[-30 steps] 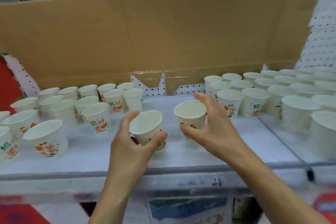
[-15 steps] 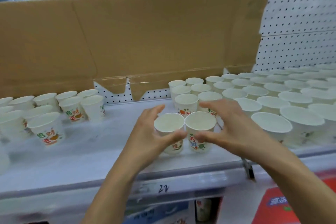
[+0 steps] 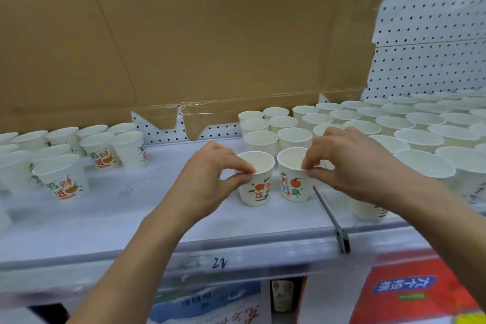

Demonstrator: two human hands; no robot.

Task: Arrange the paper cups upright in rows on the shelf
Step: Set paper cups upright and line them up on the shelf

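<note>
Both hands are grasping. My left hand (image 3: 207, 179) pinches the near rim of one paper cup (image 3: 259, 188) between thumb and fingertips, and my right hand (image 3: 352, 163) pinches the rim of a second cup (image 3: 292, 184). These stand upright, side by side between my hands on the shelf (image 3: 131, 208), just in front of the rows of cups (image 3: 394, 123) beyond my right hand. Loose cups (image 3: 63, 168) stand well off to my left hand's outer side.
</note>
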